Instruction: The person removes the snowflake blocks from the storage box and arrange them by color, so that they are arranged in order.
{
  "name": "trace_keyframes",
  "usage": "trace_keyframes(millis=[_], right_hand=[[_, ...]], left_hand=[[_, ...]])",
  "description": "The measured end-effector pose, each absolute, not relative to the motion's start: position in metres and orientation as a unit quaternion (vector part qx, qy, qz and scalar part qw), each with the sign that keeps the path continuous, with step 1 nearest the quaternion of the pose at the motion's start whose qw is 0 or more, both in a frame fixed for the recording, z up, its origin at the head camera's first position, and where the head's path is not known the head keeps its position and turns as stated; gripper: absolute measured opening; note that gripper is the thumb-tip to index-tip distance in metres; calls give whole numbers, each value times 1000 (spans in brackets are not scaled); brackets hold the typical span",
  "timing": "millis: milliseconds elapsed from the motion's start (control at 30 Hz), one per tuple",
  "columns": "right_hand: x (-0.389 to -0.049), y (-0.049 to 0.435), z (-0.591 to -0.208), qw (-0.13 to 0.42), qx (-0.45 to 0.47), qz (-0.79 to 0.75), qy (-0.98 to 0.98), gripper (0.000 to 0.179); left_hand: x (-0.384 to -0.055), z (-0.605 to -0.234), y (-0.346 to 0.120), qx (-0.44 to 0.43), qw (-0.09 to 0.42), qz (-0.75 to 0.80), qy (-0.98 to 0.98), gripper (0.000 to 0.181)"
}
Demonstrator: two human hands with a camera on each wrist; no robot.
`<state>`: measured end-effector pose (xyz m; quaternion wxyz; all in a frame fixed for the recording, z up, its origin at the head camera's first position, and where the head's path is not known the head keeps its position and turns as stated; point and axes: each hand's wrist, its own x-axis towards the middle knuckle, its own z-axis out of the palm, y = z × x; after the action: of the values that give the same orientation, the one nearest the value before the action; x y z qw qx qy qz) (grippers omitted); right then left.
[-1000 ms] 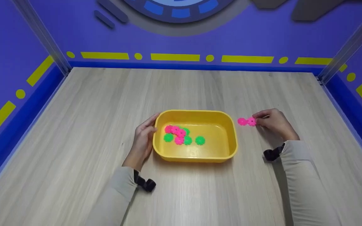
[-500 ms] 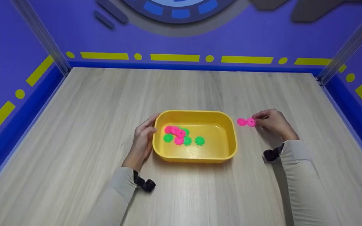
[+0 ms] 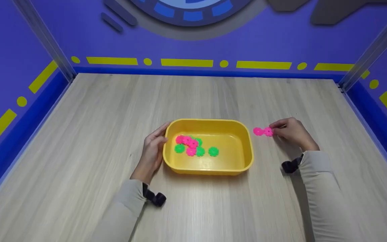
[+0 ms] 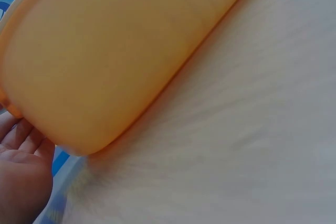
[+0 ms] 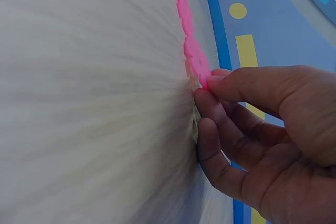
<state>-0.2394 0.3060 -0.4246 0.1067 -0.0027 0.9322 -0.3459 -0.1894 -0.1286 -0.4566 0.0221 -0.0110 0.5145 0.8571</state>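
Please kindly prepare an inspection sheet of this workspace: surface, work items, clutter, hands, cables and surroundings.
Surface: pale wood-grain table.
Work items: yellow bin containing green pieces and pink pieces, mostly toward its left side; joined pink pair outside, to the bin's right.
Clutter: nothing seen.
Hands: left hand holds the bin's left end; right hand pinches the pink pair.
Cables: nothing seen.
Surroundings: purple wall with yellow markings; metal posts at the back corners.

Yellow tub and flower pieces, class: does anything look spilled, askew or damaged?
Nothing stands out. The yellow tub sits upright with green pieces and pink pieces inside; the pink pair outside it is pinched by the right hand, not spilled. No damage shows.
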Motion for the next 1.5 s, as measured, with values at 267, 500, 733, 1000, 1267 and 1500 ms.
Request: trace_keyframes(millis=[267, 500, 733, 1000, 1267, 1500], right_hand=[[-240, 305, -423, 110, -2, -347, 932, 29], [-239, 305, -421, 117, 1, -345, 931, 29], [-240, 306, -421, 123, -2, -345, 930, 29], [-241, 304, -419, 128, -3, -335, 933, 30], [-243, 302, -409, 109, -21, -310, 944, 33], [-241, 295, -395, 87, -40, -317, 943, 33]], left_hand=[[-190, -455, -129, -6, 20, 860, 509, 59], [-190, -454, -129, -8, 23, 860, 509, 59], [-190, -456, -129, -10, 25, 855, 519, 60], [-190, -456, -129, -9, 24, 856, 517, 60], [-190, -455, -128, -11, 23, 860, 510, 60], [-191, -456, -129, -11, 23, 859, 512, 59]])
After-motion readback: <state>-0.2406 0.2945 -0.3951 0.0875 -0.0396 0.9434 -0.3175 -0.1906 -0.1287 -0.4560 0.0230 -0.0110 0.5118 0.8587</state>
